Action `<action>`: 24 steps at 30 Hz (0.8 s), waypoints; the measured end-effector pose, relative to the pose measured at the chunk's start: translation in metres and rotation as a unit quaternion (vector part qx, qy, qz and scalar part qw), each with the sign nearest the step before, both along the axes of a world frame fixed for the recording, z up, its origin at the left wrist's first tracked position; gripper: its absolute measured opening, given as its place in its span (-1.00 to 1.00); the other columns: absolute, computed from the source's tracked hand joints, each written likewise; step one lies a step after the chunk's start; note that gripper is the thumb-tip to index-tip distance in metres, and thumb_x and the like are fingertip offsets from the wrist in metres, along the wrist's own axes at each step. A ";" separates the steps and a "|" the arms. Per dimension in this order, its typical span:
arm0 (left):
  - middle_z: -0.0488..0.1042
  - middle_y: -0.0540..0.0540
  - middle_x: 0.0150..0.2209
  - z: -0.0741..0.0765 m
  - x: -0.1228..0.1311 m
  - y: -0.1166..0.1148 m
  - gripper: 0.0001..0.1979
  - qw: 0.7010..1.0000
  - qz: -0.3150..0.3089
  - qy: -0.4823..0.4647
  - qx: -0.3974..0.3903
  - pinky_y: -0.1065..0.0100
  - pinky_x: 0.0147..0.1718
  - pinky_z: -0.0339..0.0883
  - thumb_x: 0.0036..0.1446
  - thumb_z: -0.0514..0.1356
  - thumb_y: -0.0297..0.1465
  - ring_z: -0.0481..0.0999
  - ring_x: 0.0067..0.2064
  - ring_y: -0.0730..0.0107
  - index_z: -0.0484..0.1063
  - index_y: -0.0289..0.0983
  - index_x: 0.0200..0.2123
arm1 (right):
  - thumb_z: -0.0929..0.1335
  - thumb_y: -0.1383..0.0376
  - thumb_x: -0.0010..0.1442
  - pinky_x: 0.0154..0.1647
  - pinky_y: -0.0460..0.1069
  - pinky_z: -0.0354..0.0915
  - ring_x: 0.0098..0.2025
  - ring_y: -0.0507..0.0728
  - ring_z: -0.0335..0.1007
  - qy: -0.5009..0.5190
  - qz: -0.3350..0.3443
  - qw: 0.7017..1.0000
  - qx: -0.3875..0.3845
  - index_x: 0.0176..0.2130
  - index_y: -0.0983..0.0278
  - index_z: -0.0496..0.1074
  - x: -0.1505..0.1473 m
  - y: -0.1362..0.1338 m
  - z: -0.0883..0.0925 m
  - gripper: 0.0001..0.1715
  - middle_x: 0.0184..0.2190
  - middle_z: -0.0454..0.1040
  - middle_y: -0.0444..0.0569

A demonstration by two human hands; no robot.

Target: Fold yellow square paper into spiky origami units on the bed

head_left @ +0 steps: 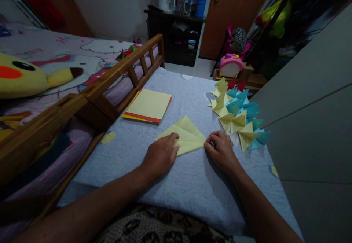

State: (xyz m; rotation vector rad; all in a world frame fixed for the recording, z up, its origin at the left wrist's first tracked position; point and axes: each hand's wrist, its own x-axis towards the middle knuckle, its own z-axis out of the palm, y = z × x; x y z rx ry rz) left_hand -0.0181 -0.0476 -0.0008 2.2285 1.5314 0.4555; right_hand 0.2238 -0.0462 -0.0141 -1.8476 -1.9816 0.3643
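Note:
A pale yellow sheet of origami paper (189, 135), creased and folded to a point at the top, lies on the cloth-covered table. My left hand (162, 153) is closed on its left part, fingers bent and thumb against the paper; the left corner is partly hidden under it. At the opposite corner, my right hand (221, 149) pinches the tip between thumb and fingers. Beyond my right hand stand rows of folded paper pieces, yellow ones (220, 103) nearer the middle and blue ones (249, 109) along the right, with red ones (240, 85) at the back.
A stack of square paper (150, 103), yellow on top with orange edges showing, lies at the back left of the table (176, 188). A wooden bed rail (132, 70) borders the left side. A pale cabinet (316, 125) stands close on the right.

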 end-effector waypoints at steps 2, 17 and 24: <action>0.54 -0.15 -0.23 0.000 -0.001 0.000 -0.74 1.000 0.005 0.008 -0.002 0.17 -0.17 0.41 0.27 0.12 -0.48 0.54 -0.20 0.17 0.31 -0.28 0.03 | 0.37 0.30 0.18 -0.03 0.13 0.15 -0.06 0.25 0.29 0.000 -0.003 1.000 0.001 -0.37 0.20 0.49 0.000 0.000 0.000 -0.91 -0.18 0.45 0.00; 0.53 -0.15 -0.18 0.004 0.000 0.000 -0.82 0.999 -0.005 0.036 -0.006 0.17 -0.10 0.37 0.29 0.11 -0.48 0.51 -0.13 0.16 0.35 -0.25 -0.05 | 0.37 0.29 0.18 -0.01 0.15 0.13 -0.04 0.26 0.28 0.026 -0.010 1.000 -0.002 -0.38 0.20 0.48 0.000 -0.001 0.001 -0.91 -0.17 0.45 0.01; 0.53 -0.12 -0.17 0.000 -0.001 0.000 -0.84 0.999 -0.018 0.036 0.007 0.18 -0.09 0.37 0.30 0.09 -0.46 0.50 -0.11 0.18 0.37 -0.23 -0.07 | 0.37 0.28 0.18 -0.03 0.14 0.13 -0.05 0.26 0.27 0.021 -0.012 1.000 0.004 -0.38 0.19 0.47 0.000 -0.001 0.000 -0.91 -0.17 0.45 0.00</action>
